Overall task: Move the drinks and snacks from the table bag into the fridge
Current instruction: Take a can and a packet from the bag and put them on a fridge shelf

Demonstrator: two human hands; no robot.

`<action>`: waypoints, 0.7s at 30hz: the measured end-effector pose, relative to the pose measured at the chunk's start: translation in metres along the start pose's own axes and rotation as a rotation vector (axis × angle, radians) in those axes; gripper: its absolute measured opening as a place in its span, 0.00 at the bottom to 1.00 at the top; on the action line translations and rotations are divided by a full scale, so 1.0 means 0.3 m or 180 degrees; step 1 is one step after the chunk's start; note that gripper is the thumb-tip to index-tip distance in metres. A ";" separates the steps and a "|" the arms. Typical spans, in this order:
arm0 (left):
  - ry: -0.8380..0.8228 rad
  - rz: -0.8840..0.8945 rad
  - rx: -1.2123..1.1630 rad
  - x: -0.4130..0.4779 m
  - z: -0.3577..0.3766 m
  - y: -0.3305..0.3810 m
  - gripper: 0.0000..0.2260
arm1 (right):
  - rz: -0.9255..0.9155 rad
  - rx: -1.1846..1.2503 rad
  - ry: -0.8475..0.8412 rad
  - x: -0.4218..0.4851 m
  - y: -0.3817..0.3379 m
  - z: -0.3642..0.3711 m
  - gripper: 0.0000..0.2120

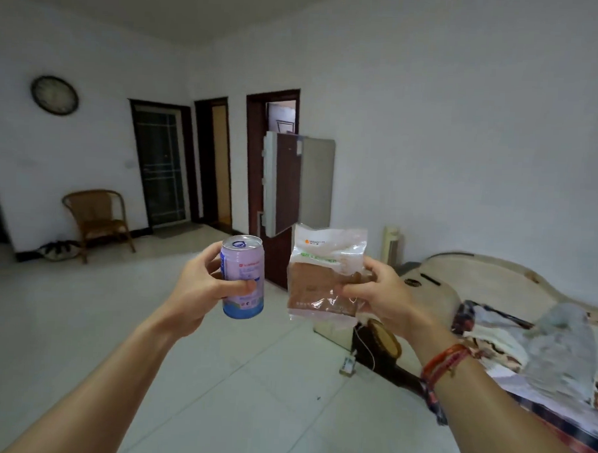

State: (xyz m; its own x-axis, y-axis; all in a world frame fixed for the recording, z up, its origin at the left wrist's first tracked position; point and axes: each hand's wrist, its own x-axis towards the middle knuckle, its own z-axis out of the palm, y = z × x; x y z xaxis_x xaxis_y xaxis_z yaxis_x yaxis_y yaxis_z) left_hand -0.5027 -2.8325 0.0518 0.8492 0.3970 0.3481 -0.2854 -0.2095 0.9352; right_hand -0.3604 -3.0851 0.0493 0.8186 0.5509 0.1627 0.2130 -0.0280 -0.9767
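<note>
My left hand grips a pink and blue drink can, held upright at chest height. My right hand holds a clear snack packet with brown contents and a white top, pinched at its right side. Both are raised in front of me. Straight ahead across the room stands the fridge, dark brown with a grey side, its upper door swung open towards me. The table and its bag are out of view.
A pale tiled floor stretches to the fridge. A wicker chair stands at the left wall under a round clock. A bed with bedding and a clear plastic bag fills the right. A power strip lies on the floor by the bed.
</note>
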 end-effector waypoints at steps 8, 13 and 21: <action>0.0316 -0.0038 0.0102 0.027 -0.241 -0.024 0.28 | -0.0064 0.0072 -0.0333 0.171 0.000 0.241 0.22; 0.0397 -0.0076 0.0139 0.067 -0.326 -0.054 0.29 | -0.0085 0.0114 -0.0384 0.243 0.002 0.326 0.23; 0.0312 -0.0094 0.0265 0.149 -0.414 -0.116 0.26 | -0.0104 0.0110 -0.0351 0.337 0.025 0.405 0.23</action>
State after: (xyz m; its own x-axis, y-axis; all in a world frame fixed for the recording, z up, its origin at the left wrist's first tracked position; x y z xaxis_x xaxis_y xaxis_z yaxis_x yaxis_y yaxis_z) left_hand -0.5101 -2.6965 0.0427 0.8081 0.4887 0.3289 -0.2195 -0.2682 0.9380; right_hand -0.3409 -2.9282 0.0416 0.7474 0.6395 0.1799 0.2185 0.0192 -0.9757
